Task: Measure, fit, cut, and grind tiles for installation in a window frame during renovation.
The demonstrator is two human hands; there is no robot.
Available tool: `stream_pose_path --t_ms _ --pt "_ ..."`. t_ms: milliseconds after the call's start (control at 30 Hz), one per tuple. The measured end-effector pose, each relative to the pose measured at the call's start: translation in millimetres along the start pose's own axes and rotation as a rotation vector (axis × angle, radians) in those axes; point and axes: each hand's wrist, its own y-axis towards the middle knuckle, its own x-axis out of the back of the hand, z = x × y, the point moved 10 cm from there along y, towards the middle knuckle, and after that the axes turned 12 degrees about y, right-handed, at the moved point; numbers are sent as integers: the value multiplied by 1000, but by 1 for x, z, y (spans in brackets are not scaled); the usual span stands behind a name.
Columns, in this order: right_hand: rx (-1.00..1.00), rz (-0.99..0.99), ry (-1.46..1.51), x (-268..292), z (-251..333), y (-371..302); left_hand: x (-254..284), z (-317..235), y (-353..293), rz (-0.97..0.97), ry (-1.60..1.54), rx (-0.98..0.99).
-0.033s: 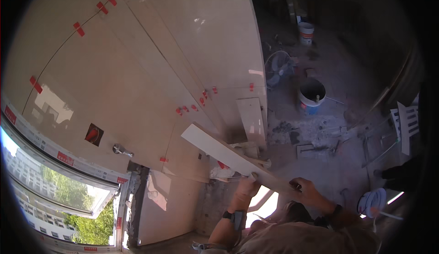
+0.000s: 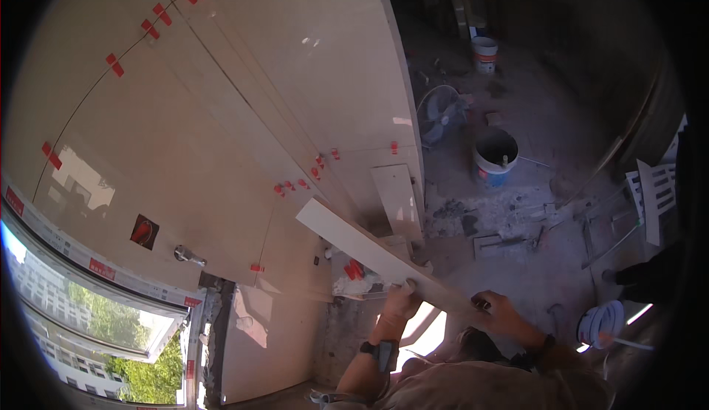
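A long, narrow pale tile strip (image 2: 362, 244) slants from the left of centre down to my hands, its far end raised near the tiled wall. My left hand (image 2: 401, 301) is closed on its near-side edge, with the thumb on the face. At the strip's lower right end, my right hand (image 2: 504, 312) curls its fingers against the edge; the fingers underneath are hidden. Beyond the strip's left edge lie several red tile-levelling wedges (image 2: 354, 269) on a cluttered ledge. Another pale tile piece (image 2: 397, 202) leans against the wall behind it.
Large beige wall tiles (image 2: 214, 114) carry red wedges along their joints. An open window (image 2: 140, 336) is at lower left, near a pipe fitting (image 2: 190, 255). On the floor stand a mixing bucket (image 2: 495, 160), a fan (image 2: 442, 114), a farther bucket (image 2: 484, 55) and a white pail (image 2: 600, 324).
The view has turned slightly, so the wall and floor things sit farther left. Both hands keep their hold on the tile strip; more of the red wedges beside it shows.
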Motion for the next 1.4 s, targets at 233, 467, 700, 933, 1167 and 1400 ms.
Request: stream_pose_path --t_ms 233,467,700,933,1167,1400 --pt "-353 45 -20 209 -78 -104 -113 139 130 47 -10 336" --pt "-276 -457 711 321 -85 -158 -192 206 230 -2 113 492" --pt "-213 -681 747 358 -64 -111 -232 289 303 -168 -146 682" --pt "187 -502 -163 429 86 10 -313 314 386 267 88 489" --pt "219 -297 -372 491 120 128 -341 335 493 139 -23 607" --pt "291 -223 -356 596 84 228 -337 364 622 30 -202 577"
